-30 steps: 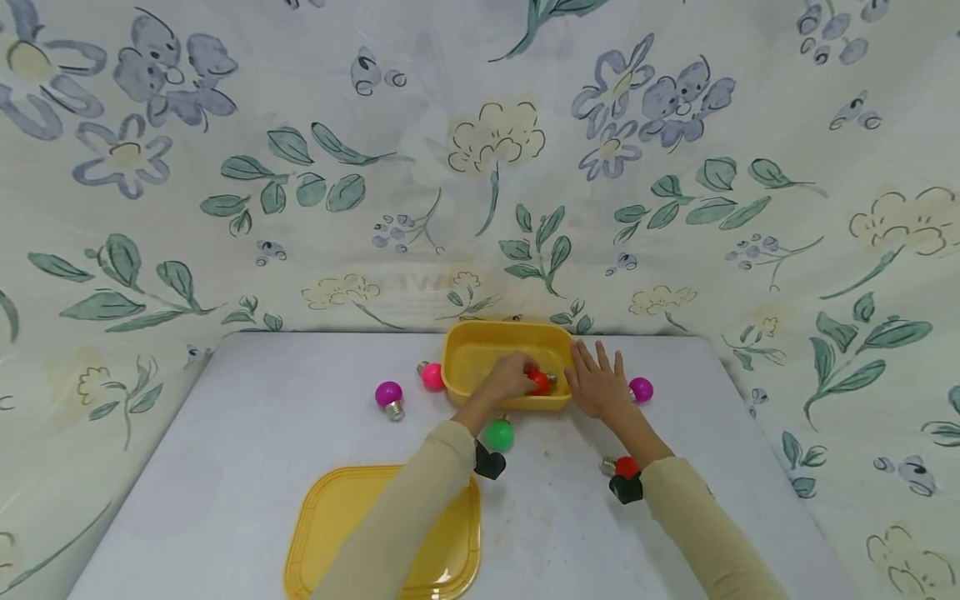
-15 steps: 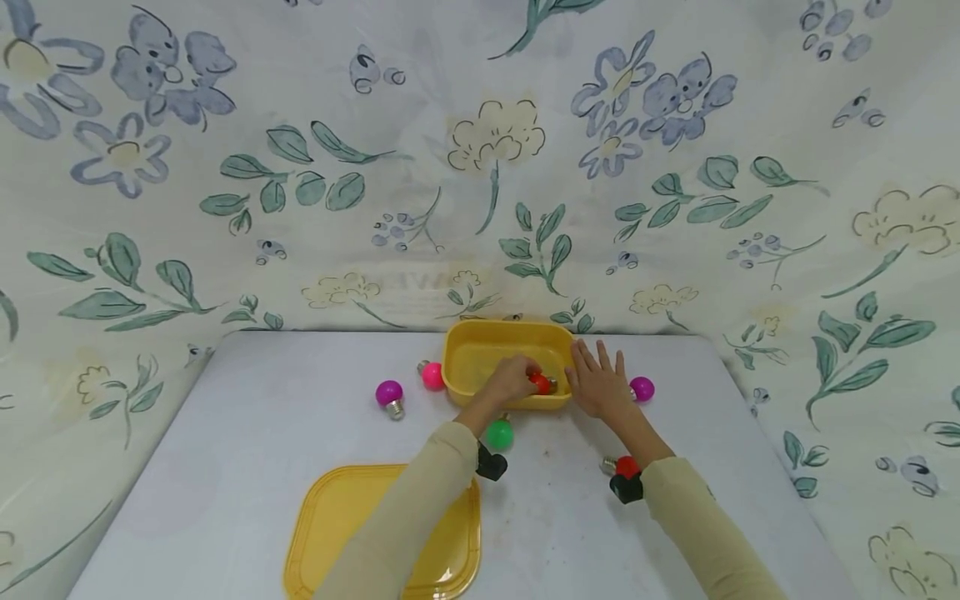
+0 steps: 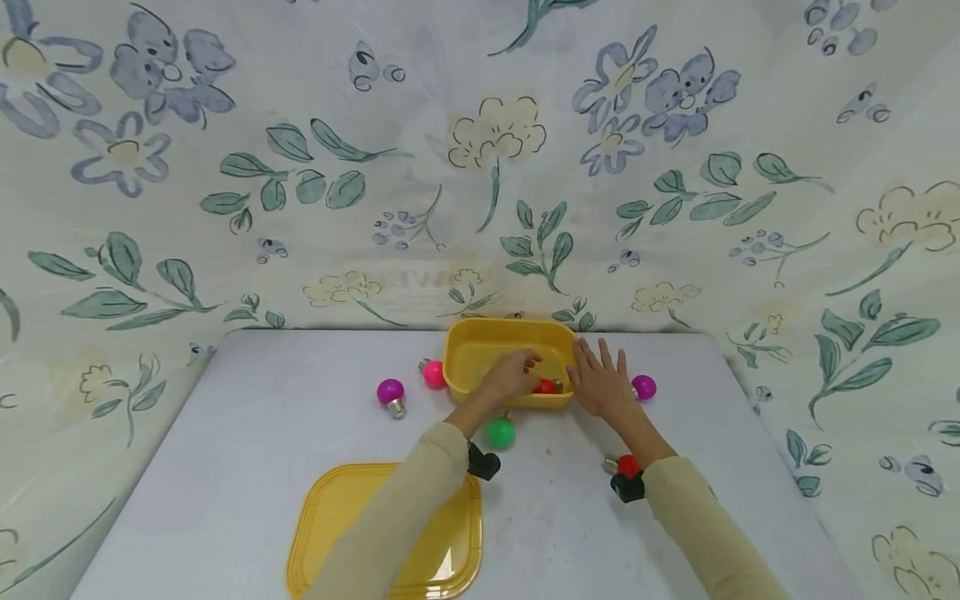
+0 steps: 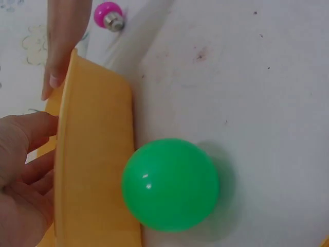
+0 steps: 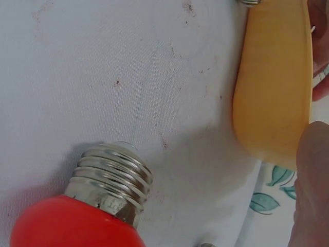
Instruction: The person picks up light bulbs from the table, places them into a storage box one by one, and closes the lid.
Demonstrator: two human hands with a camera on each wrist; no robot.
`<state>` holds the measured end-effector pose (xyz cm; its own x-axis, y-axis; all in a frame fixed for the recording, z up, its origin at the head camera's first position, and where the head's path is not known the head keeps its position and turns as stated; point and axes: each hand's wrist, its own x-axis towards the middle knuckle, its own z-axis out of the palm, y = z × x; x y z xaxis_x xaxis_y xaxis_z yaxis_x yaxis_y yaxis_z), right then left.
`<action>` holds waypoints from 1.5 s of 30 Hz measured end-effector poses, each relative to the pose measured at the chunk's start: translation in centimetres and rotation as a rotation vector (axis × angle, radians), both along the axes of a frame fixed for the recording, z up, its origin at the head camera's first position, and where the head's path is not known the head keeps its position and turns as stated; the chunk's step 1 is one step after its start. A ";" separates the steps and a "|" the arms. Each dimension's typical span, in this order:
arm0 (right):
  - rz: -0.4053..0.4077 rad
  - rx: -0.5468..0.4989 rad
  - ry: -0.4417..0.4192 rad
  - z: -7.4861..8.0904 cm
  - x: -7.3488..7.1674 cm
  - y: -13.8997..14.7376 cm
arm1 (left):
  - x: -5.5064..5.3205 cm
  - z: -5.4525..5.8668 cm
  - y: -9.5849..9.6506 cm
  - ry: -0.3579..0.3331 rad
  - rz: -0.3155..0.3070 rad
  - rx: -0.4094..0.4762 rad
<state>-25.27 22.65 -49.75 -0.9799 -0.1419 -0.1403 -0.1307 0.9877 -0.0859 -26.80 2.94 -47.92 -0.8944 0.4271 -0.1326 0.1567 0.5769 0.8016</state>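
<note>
A yellow rectangular tub point(image 3: 468, 398) stands at the back of the table. Inside its front right part lies a red light bulb point(image 3: 546, 387) with a metal screw base. My left hand point(image 3: 510, 375) is over the tub, just left of that bulb, with fingers loosely bent and apart from it. In the left wrist view the left hand's fingers point(image 4: 38, 126) reach past the tub's rim, which hides their tips. My right hand point(image 3: 600, 385) rests its straight fingers against the tub's right end. A green bulb point(image 3: 501, 433) sits close in front of the tub.
Left of the tub lie a pink bulb point(image 3: 434, 374) and a purple bulb point(image 3: 391, 392). Another purple bulb point(image 3: 644, 387) is right of my right hand. A red bulb point(image 3: 628, 465) lies under the right wrist. A yellow tray point(image 3: 322, 521) sits front left, partly under the left sleeve.
My left hand has let go of the red bulb, which now lies in the tub. Its fingers have loosened and drawn slightly up from it. The right hand stays at the tub's end.
</note>
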 end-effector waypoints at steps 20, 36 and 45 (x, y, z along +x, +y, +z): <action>-0.002 -0.007 -0.010 0.2 0.3 0.0 | 1.1 2.4 -8.7 0.253 -0.002 0.090; 0.006 0.005 0.005 -0.1 0.0 0.0 | 2.5 1.4 -18.7 0.397 0.130 -0.027; 0.006 0.011 0.005 0.0 0.1 0.0 | 2.3 0.3 -22.0 0.234 0.112 -0.129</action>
<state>-25.18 22.66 -49.78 -0.9796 -0.1464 -0.1374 -0.1372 0.9878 -0.0740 -24.50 -19.03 -47.57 -0.9476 0.3174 0.0364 0.2587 0.6956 0.6702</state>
